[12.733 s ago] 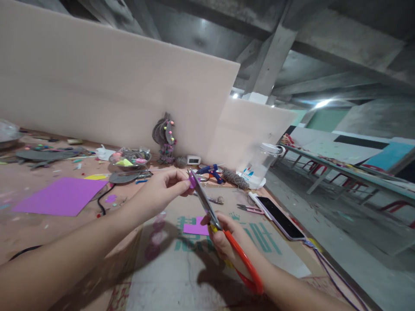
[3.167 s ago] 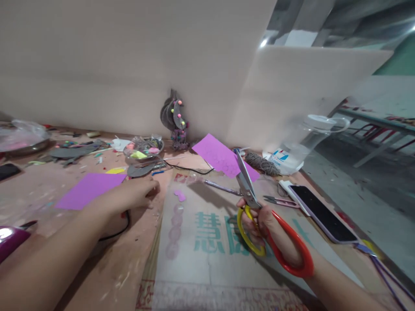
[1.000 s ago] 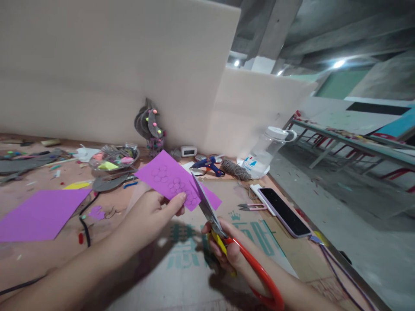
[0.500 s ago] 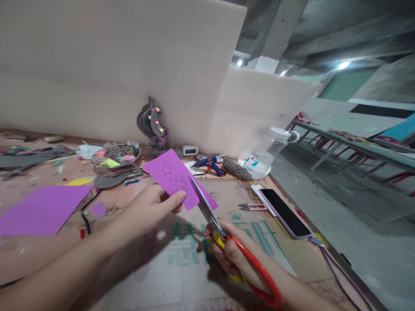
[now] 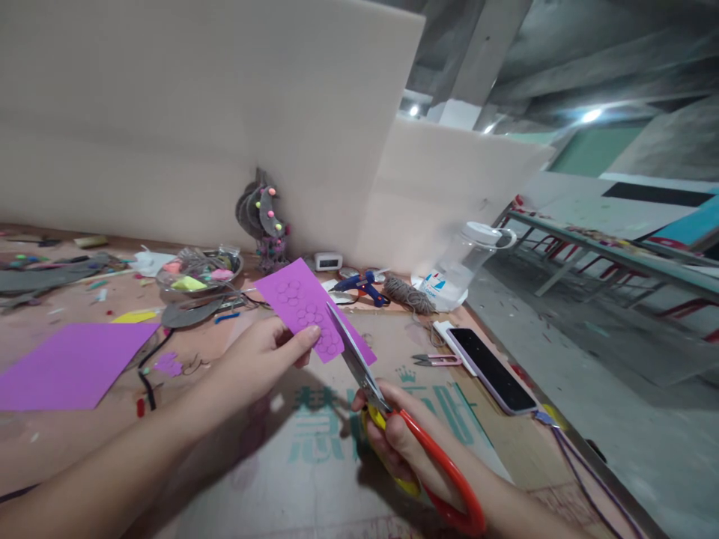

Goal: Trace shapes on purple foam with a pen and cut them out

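A purple sheet with flower outlines drawn on it is pinched in my left hand, thumb on top. My right hand grips scissors with one red and one yellow handle. The scissor blades lie across the sheet, and a strip on the right side is partly cut along them. The blades look nearly closed. Below both hands is a pale board with green lettering. Another purple sheet lies flat on the table at the left.
Behind the sheet are a glue gun, a grey yarn bundle and a small white clock. A phone, pink thread snips and a clear water bottle stand or lie at right. A bowl of scraps sits at back left.
The held sheet has turned slightly, its far left corner shifting a little to the right. Both hands keep the same grips, and the scissors stay in nearly the same place.
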`<state>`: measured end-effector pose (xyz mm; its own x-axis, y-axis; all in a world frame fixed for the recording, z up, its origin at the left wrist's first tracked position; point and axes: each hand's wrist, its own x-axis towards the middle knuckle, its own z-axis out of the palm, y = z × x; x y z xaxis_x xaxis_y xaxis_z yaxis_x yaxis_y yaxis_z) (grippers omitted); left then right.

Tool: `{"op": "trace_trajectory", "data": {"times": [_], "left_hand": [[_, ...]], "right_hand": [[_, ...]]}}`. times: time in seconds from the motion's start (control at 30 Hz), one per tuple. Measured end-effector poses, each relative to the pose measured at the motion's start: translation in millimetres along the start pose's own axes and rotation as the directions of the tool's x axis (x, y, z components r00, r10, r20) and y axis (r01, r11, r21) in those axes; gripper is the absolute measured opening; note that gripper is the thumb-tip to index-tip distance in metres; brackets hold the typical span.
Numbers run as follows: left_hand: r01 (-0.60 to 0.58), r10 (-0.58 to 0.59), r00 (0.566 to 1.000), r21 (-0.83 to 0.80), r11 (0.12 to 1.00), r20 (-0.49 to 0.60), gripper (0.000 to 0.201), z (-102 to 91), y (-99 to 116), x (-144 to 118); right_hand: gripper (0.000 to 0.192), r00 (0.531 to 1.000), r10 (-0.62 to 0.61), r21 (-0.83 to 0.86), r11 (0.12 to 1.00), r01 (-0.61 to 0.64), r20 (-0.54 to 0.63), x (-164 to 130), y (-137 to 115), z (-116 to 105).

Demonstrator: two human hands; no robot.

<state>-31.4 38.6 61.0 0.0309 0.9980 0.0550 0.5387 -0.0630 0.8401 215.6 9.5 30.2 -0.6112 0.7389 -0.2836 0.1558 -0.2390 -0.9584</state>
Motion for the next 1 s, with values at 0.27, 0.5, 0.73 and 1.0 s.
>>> {"op": "trace_trajectory", "data": {"times": [0.27,0.5,0.73,1.0], "left_hand": [[0.007,-0.007,1.000,0.016,1.000,0.012,0.047,-2.8,0.2,-0.1],[-0.001,0.001,1.000,-0.008,1.000,0.006,0.046,-1.1,-1.4,1.2],[-0.013,0.014,0.997,-0.008,1.000,0.079,0.045,-8.7,2.9,2.8],[-0.035,0.044,0.964,-0.038,0.999,0.262,0.043,-0.7,1.3,-3.4]], "right_hand": [[0.061,0.998,-0.055,0.006,0.998,0.055,0.003,2.8,5.0,-0.6],[0.054,0.993,-0.115,0.017,0.993,0.115,0.017,6.0,10.2,0.0],[0.062,0.996,-0.092,-0.062,0.994,0.092,0.004,5.0,7.8,-3.9],[0.064,0.992,-0.106,-0.073,0.991,0.111,0.070,-0.6,8.5,-3.0]]}}
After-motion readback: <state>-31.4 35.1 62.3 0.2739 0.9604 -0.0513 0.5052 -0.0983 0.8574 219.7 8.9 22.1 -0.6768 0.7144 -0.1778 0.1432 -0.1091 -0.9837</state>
